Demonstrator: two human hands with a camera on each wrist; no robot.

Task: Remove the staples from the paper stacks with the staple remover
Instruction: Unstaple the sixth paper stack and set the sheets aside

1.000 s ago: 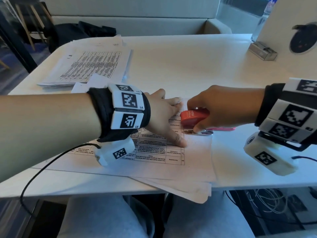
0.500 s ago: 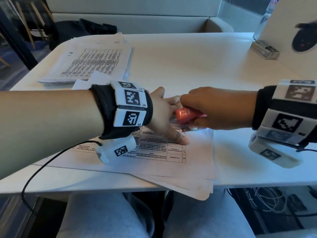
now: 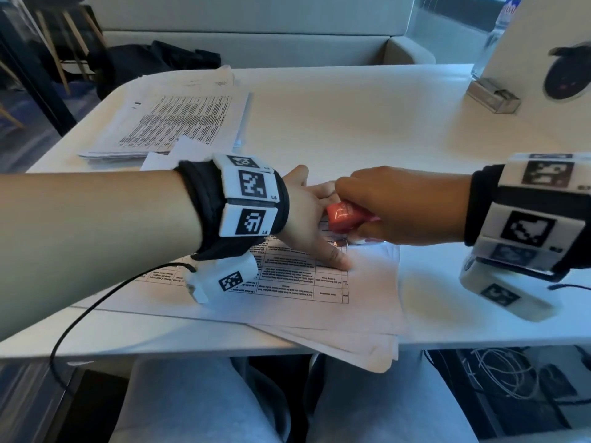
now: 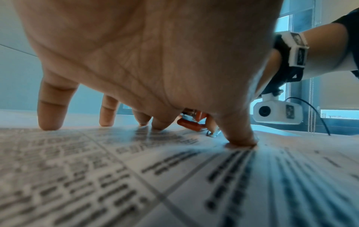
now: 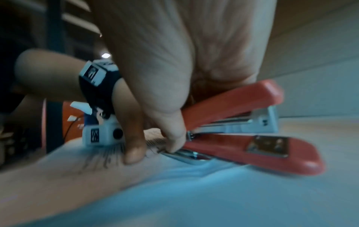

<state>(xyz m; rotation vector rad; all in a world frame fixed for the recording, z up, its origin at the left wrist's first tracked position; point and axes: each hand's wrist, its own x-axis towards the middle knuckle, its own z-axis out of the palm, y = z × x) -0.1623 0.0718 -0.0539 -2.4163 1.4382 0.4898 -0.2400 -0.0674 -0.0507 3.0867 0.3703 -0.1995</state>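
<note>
A printed paper stack (image 3: pixel 367 282) lies at the table's near edge. My left hand (image 3: pixel 307 219) presses it flat with spread, straight fingers; the thumb (image 4: pixel 240 138) is planted on the sheet. My right hand (image 3: pixel 399 206) grips a red stapler-type staple remover (image 3: pixel 343 215) from above. In the right wrist view the remover (image 5: pixel 242 104) is tilted, and its metal tail blade (image 5: pixel 190 156) touches the paper (image 5: pixel 97 176) just beside the left thumb (image 5: pixel 134 147). The staple itself is not visible.
A second printed paper stack (image 3: pixel 179 119) lies at the table's far left. A small metal box (image 3: pixel 494 95) sits at the far right beside an upright white panel (image 3: pixel 527 43). Cables hang under the table at the right (image 3: pixel 499 372).
My right hand has shifted left with the remover and tipped it, bringing its metal tail against the paper by my left thumb. The left hand stays pressed on the stack.
</note>
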